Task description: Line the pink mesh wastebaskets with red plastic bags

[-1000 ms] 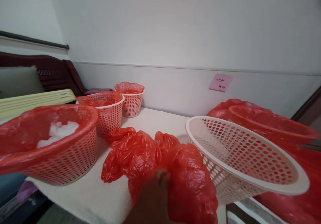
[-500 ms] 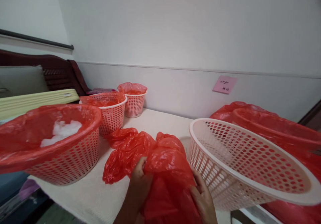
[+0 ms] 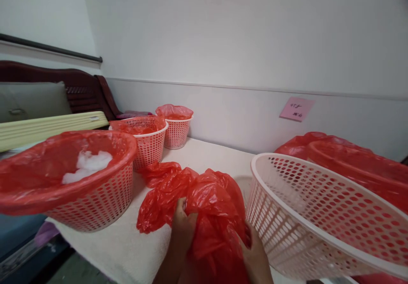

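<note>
Two hands gripping crumpled red plastic bag, bag bunched with no clear long axis, left hand fingers clenched on it, right hand grasping its right edge, beside empty white basket.

A pink square paper sticky note is stuck on the grey lower band of the wall. It carries two short lines of dark handwriting. The upper line looks like a few digits or letters and the lower like two small characters, but both are too small and blurred to read. A small white label sits on the pale yellow slatted board; its print cannot be made out.
</note>
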A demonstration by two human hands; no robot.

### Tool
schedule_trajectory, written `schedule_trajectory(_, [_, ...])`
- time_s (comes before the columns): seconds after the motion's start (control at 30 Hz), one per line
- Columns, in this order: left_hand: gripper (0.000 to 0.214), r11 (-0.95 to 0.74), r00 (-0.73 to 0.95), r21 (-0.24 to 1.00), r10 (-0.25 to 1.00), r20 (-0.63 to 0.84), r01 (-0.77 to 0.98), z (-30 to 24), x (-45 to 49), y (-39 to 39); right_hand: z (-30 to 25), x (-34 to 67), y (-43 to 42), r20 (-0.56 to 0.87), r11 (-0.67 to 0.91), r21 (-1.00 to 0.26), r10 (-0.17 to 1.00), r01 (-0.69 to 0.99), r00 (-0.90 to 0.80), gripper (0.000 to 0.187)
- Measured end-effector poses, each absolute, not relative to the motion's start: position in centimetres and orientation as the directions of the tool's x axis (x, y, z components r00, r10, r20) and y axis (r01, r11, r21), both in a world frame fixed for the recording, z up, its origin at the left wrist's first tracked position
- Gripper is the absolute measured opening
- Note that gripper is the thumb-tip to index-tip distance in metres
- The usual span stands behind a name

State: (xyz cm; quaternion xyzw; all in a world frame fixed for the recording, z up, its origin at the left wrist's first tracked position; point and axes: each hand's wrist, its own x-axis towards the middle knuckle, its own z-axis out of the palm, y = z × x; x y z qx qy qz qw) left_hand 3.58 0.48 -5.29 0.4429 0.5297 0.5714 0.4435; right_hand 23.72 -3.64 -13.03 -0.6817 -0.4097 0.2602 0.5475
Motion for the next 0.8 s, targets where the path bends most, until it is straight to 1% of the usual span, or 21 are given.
schedule_trajectory(0.13, [0.04, -0.016, -0.271, 0.999, 0.962, 0.023, 0.029, -5.3, 3.8, 0.2, -13.7, 22.8, -2.7, -0.02, -0.111, -0.982, 0.869, 0.154, 0.495, 0.077])
schedule_trajectory(0.23, [0.053, -0.023, -0.276, 0.998, 0.96, 0.036, 0.051, -4.6, 4.0, -0.3, -13.5, 21.6, -2.2, -0.057, -0.086, -0.994, 0.923, 0.06, 0.381, 0.073])
schedule_trajectory(0.3, [0.063, -0.043, -0.244, 0.996, 0.968, 0.06, 0.075, -3.8, 4.0, -0.9, -13.4, 20.9, -2.0, -0.075, -0.087, -0.996, 0.94, 0.021, 0.334, 0.068])
schedule_trajectory(0.37, [0.072, -0.095, -0.197, 0.987, 0.973, 0.12, 0.13, -3.0, 3.8, -1.7, -13.3, 20.4, -1.9, -0.098, -0.102, -0.995, 0.938, -0.005, 0.333, 0.065])
schedule_trajectory(0.43, [0.079, -0.167, -0.129, 0.958, 0.971, 0.201, 0.233, -2.6, 3.6, -2.4, -13.2, 20.1, -1.9, -0.12, -0.114, -0.993, 0.933, -0.038, 0.339, 0.063])
schedule_trajectory(0.5, [0.085, -0.205, -0.035, 0.908, 0.972, 0.234, 0.365, -2.6, 3.7, -2.9, -13.2, 19.8, -1.8, -0.128, -0.113, -0.991, 0.935, -0.064, 0.33, 0.059])
schedule_trajectory(0.6, [0.09, -0.173, 0.073, 0.828, 0.985, 0.159, 0.534, -3.8, 4.4, -3.0, -13.6, 19.3, -1.7, -0.144, -0.124, -0.989, 0.945, -0.084, 0.294, 0.054])
schedule_trajectory(0.67, [0.091, -0.137, 0.09, 0.783, 0.991, 0.104, 0.607, -5.0, 5.0, -2.6, -13.9, 18.8, -1.7, -0.147, -0.127, -0.988, 0.949, -0.09, 0.279, 0.054])
schedule_trajectory(0.73, [0.088, -0.099, 0.093, 0.758, 0.994, 0.051, 0.645, -6.1, 5.7, -2.0, -14.1, 18.4, -1.7, -0.139, -0.122, -0.989, 0.95, -0.077, 0.279, 0.056])
schedule_trajectory(0.8, [0.082, -0.088, 0.116, 0.75, 0.993, 0.016, 0.656, -6.9, 6.1, -1.4, -14.0, 18.1, -1.7, -0.139, -0.133, -0.99, 0.953, -0.038, 0.27, 0.052])
